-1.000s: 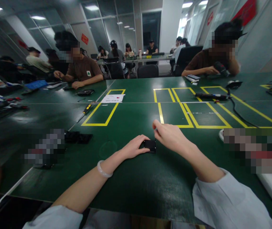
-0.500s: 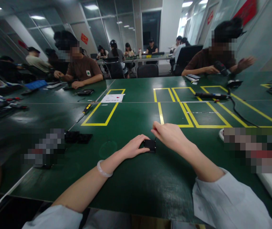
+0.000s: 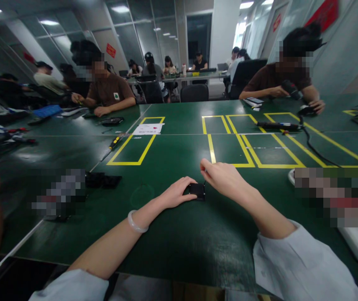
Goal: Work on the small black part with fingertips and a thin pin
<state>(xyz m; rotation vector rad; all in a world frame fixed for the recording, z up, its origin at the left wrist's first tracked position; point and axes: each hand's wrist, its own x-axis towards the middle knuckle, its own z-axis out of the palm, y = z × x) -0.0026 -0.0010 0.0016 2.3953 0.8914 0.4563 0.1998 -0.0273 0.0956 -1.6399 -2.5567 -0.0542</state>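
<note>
A small, flat, black square piece (image 3: 197,191) lies on the green table (image 3: 166,242). My left hand (image 3: 176,193) grips its left side, thumb at the near edge and fingers at the far edge; tiny bright spots show at its corners. Over the piece's far right corner, my right hand (image 3: 221,175) is closed in a pinch. A thin dark rod (image 3: 204,183) sticks down from those fingers to the corner; its upper end is hidden in the hand, so its exact kind cannot be made out.
Yellow tape outlines (image 3: 212,150) mark the table beyond my hands. A yellow-black screwdriver (image 3: 114,143) and a paper sheet (image 3: 148,128) lie left. A black cylindrical tool (image 3: 277,126) with a cable is right. Black parts (image 3: 103,179) lie nearer left. Two people sit opposite.
Both my hands stay almost in place; the right one shifts only slightly. Across the table, the person at right has lowered a raised hand onto a black object.
</note>
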